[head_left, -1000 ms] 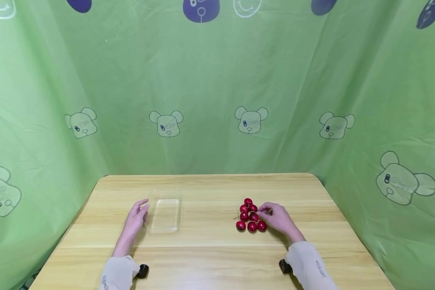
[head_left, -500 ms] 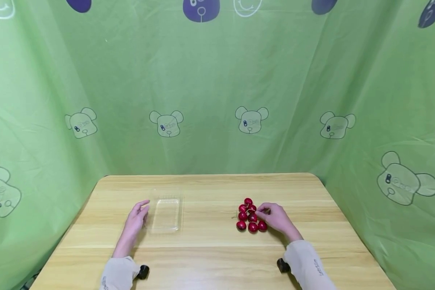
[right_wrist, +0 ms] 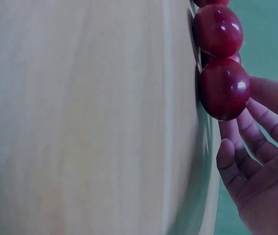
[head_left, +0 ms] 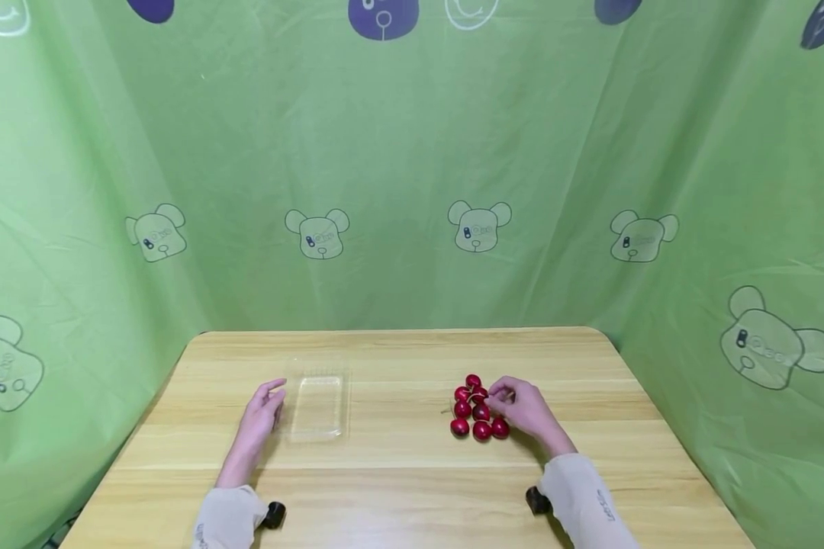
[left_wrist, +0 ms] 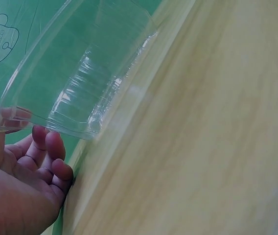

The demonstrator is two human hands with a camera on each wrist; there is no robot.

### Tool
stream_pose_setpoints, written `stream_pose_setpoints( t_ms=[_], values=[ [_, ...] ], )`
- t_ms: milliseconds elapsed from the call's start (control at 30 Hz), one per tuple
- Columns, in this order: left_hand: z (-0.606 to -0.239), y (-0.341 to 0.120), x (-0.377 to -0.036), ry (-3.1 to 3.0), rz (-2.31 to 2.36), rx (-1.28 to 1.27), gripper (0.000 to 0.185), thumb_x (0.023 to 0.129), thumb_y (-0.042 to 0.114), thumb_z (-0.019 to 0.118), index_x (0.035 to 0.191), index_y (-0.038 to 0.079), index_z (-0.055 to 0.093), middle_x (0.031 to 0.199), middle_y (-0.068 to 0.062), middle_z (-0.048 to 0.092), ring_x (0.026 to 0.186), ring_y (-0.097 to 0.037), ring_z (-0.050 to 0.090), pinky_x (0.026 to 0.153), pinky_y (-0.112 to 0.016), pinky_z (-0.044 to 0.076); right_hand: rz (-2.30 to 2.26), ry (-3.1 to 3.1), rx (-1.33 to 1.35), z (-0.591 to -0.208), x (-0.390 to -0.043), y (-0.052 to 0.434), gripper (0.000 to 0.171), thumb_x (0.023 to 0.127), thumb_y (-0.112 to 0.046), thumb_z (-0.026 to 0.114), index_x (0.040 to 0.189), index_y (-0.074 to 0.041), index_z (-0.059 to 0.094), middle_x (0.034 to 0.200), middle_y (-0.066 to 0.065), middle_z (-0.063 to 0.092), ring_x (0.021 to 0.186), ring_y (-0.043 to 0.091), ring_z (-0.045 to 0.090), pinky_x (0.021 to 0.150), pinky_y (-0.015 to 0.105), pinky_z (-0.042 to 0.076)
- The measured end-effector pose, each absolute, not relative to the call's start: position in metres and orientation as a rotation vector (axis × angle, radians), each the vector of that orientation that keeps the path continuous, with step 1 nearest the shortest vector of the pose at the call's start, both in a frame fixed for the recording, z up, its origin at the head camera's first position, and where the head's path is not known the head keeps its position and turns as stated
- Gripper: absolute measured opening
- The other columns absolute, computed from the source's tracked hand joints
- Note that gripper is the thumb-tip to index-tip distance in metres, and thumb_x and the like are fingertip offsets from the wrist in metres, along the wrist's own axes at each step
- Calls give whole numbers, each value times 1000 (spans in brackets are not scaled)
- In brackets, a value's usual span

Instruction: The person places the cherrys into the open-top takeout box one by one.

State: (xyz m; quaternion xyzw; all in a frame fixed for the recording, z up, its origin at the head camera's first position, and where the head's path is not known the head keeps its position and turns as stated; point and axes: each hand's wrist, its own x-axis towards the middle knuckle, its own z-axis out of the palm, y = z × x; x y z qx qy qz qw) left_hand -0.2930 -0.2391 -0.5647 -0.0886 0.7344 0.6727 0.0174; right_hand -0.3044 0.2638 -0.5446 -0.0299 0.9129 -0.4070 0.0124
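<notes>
The box [left_wrist: 65, 98] looks like clear plastic, thin and see-through, with bumpy ridges that catch the light. The cherries [head_left: 481, 412] have smooth, very shiny skin — bright little spots of light sit on them. The table [head_left: 398, 457] looks like wood, smooth with long streaky lines and a faint gleam. The curtain [head_left: 384, 137] is cloth — dull and a bit wrinkly. The sleeves [head_left: 587, 499] look like dull cloth too.
</notes>
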Motion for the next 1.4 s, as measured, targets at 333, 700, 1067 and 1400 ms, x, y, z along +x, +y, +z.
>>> stream_pose_setpoints(
  t_ms=[333, 700, 1067, 1400],
  values=[
    [-565, -238, -292, 2306, 2091, -261, 46, 111, 24, 47, 155, 9, 42, 86, 2, 50, 71, -12, 48, 64, -23, 43, -1295, 2829, -145, -541, -308, 259, 21, 91, -10, 78, 111, -7, 72, 95, 5, 70, 82, 18, 62, 75, 28, 53],
    [-566, -238, -292, 2307, 2084, -271, 47, 111, 24, 48, 155, 9, 42, 91, 0, 51, 73, -12, 48, 69, -24, 47, -1282, 2843, -167, -541, -311, 252, 11, 92, -12, 78, 102, -10, 74, 90, 4, 69, 78, 17, 61, 72, 30, 52],
    [-538, -232, -280, 2249, 2108, -231, 46, 110, 14, 48, 153, 0, 40, 87, -4, 52, 71, -15, 49, 66, -26, 46, -1236, 2874, -180, -541, -313, 251, 4, 93, -13, 77, 95, -12, 74, 89, 1, 70, 80, 16, 62, 76, 31, 53],
    [-534, -232, -277, 2284, 2082, -204, 45, 110, 14, 47, 153, 0, 41, 84, -4, 53, 71, -16, 51, 63, -25, 45, -1278, 2881, -114, -537, -311, 250, 6, 94, -15, 76, 97, -10, 75, 86, 4, 69, 76, 17, 59, 67, 27, 51]
  ],
)
